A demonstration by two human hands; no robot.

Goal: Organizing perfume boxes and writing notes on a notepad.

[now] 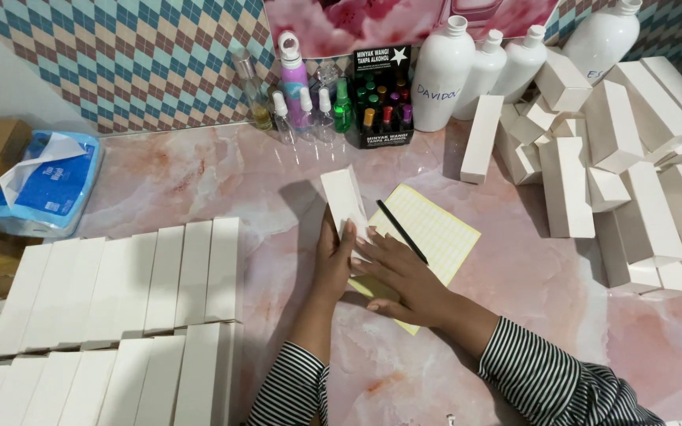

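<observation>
White box [344,200] held upright near the middle of the bench, steadied by both hands.

Left hand [333,264] wraps its fingers around the box's lower part; right hand [395,272] lies flat, fingers spread, on a yellow label sheet [436,230] with fingertips touching the box's base. A black pen [401,230] rests on the sheet. Flat white boxes [120,284] lie in rows by the bench's [199,173] left edge; assembled boxes [633,173] pile up at the right edge, bottles [467,71] along the far edge.

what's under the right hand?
The right hand lies flat on a yellow sticker sheet, black pen resting on it. The covered part of the sheet can't be seen.
</observation>
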